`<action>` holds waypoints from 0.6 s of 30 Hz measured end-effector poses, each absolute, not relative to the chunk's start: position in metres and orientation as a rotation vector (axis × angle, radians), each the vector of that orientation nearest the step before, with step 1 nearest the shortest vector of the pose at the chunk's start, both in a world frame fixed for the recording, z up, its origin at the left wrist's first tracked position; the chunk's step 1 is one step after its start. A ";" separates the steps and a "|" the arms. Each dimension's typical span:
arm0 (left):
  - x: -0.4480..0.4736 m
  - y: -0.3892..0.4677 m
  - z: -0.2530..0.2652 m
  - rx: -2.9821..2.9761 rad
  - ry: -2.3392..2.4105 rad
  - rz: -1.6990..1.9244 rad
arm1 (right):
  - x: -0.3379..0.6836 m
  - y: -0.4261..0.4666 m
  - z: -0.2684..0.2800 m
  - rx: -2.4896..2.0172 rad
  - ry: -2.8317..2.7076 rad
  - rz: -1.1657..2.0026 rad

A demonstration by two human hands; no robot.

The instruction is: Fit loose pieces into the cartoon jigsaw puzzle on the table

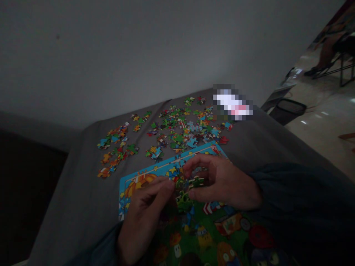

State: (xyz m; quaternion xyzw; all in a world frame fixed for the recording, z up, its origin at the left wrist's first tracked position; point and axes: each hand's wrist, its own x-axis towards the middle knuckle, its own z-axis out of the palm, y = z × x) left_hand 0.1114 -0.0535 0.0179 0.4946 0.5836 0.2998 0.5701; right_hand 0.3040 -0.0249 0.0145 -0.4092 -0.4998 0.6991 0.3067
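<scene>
Both hands are over a cartoon jigsaw puzzle board (pixel 163 164) with a blue border. My right hand (pixel 224 181) curls its thumb and fingers around a green puzzle piece (pixel 196 181). Another green piece (pixel 183 202) hangs just below, by the right thumb tip. My left hand (pixel 148 208) has its thumb and forefinger pinched together at the edge of a small green piece, mostly hidden by the fingertips. A pumpkin picture (pixel 138 184) shows on the board beside the left hand. The dim light blurs the details between the hands.
Many loose puzzle pieces (pixel 177 125) lie scattered beyond the board, with another cluster (pixel 112 138) to the left. A blurred-out bright phone-like object (pixel 233 103) lies at the back right of the grey-covered table (pixel 74 184). Behind is a wall; a seated person's leg (pixel 327 51) shows at upper right.
</scene>
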 end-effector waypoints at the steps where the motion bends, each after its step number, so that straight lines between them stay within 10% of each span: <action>1: 0.113 -0.053 0.018 1.195 1.360 0.713 | 0.304 -0.025 0.015 -1.092 -1.313 1.858; 18: 0.119 -0.050 0.024 1.110 1.436 0.793 | 0.303 -0.024 0.012 -1.146 -1.361 1.814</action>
